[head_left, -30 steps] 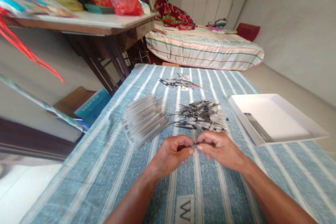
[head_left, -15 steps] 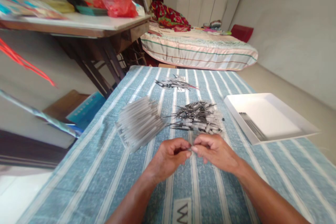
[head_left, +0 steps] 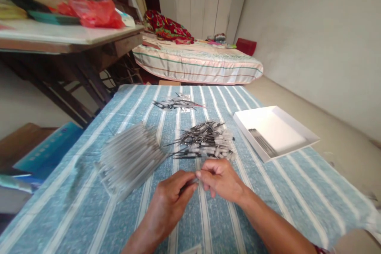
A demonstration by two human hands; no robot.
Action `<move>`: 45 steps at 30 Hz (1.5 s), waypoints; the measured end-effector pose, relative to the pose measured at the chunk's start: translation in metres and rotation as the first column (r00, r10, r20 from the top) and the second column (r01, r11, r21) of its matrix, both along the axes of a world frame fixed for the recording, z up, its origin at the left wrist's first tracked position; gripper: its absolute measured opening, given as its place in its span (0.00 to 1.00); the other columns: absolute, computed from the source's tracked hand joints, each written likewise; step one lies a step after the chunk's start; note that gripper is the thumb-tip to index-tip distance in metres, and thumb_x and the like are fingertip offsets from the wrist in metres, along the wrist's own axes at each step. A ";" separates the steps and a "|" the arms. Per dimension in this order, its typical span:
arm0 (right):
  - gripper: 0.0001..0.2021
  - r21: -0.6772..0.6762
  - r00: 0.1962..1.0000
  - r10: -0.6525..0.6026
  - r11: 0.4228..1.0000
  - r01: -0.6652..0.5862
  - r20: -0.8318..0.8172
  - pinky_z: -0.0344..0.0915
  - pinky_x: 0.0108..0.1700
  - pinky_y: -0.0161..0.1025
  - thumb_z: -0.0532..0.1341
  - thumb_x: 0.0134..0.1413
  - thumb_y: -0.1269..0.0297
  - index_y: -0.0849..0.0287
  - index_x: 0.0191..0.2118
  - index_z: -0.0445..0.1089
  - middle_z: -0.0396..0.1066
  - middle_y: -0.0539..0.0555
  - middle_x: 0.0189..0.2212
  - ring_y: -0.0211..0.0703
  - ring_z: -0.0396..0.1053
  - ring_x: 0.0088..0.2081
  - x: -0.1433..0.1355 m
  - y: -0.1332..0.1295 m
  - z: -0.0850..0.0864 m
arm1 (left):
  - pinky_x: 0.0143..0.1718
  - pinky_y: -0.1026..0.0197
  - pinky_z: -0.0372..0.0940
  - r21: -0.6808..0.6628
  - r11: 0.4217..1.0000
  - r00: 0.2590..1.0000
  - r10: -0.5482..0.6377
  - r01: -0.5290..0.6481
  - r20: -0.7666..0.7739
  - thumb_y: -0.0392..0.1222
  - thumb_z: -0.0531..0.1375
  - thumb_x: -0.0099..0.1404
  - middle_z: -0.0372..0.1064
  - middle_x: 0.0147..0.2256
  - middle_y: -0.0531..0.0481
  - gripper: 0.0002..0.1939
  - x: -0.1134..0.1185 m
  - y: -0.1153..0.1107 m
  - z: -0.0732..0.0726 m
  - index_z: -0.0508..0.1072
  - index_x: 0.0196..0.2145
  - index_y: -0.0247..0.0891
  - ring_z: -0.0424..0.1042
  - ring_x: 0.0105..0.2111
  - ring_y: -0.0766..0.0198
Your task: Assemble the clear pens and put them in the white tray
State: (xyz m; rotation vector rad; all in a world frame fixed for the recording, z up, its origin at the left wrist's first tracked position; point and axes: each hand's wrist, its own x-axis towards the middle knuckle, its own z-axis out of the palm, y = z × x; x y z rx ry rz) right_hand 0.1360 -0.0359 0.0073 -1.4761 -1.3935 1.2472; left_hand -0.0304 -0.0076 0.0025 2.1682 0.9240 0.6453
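the thumb and fingers of a person's left hand (head_left: 175, 195) are pinched together on a small greyish piece (head_left: 194, 181), mostly hidden by the grip. the right hand (head_left: 222, 179) meets it, thumb and forefinger closed at the left fingertips; whether they also clamp the piece cannot be told. both hands are above a table (head_left: 160, 230) covered in blue and white striped cloth.

just beyond the fingers lies a loose heap of black and clear slender parts (head_left: 208, 139). to the left, a broad stack of translucent tubes (head_left: 133, 154) lies side by side, slanting and blurred. to the right sits a shallow, open white box (head_left: 278, 125); a few thin dark rods (head_left: 262, 142) lie together along its left wall, and the rest of its floor is bare. farther back is a smaller pile of thin pieces (head_left: 177, 104), one with a red tip.

outward to the left, a side table (head_left: 74, 33) carries a crumpled red plastic bag (head_left: 97, 12), its contents hidden, beside a flat green tray (head_left: 53, 18). a bed (head_left: 196, 61) stands beyond.
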 end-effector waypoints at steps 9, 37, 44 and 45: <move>0.16 0.115 0.999 -0.018 0.993 0.022 -0.034 0.53 0.16 0.26 0.56 0.53 0.57 0.61 0.19 0.60 0.62 0.45 0.15 0.29 0.59 0.13 0.005 -0.001 0.006 | 0.32 0.65 0.62 0.050 0.997 0.994 -0.060 0.065 -0.092 0.41 0.50 0.64 0.67 0.29 0.50 0.09 -0.006 0.007 0.008 0.68 0.30 0.38 0.68 0.30 0.65; 0.07 0.180 0.902 -0.029 0.982 -0.054 0.431 0.54 0.22 0.30 0.58 0.51 0.63 0.60 0.26 0.67 0.62 0.46 0.16 0.32 0.60 0.19 0.062 -0.012 0.014 | 0.22 0.68 0.57 -0.516 0.854 0.974 0.165 -0.063 0.156 0.44 0.57 0.58 0.62 0.19 0.57 0.08 -0.001 0.000 0.006 0.70 0.30 0.36 0.61 0.20 0.71; 0.07 -0.051 0.389 0.123 0.981 -0.190 0.913 0.52 0.27 0.35 0.54 0.51 0.67 0.58 0.29 0.69 0.73 0.54 0.25 0.44 0.69 0.28 0.047 -0.025 -0.008 | 0.19 0.67 0.57 -0.587 0.805 0.930 0.273 -0.082 0.245 0.45 0.58 0.57 0.66 0.19 0.52 0.10 0.001 0.001 0.012 0.71 0.29 0.34 0.63 0.20 0.68; 0.08 -0.082 0.336 0.136 0.982 -0.171 0.932 0.52 0.27 0.35 0.53 0.52 0.67 0.58 0.30 0.69 0.73 0.55 0.26 0.46 0.70 0.29 0.044 -0.025 -0.009 | 0.19 0.67 0.57 -0.596 0.799 0.920 0.290 -0.081 0.263 0.45 0.59 0.57 0.67 0.19 0.52 0.10 0.001 0.001 0.012 0.71 0.29 0.34 0.64 0.20 0.67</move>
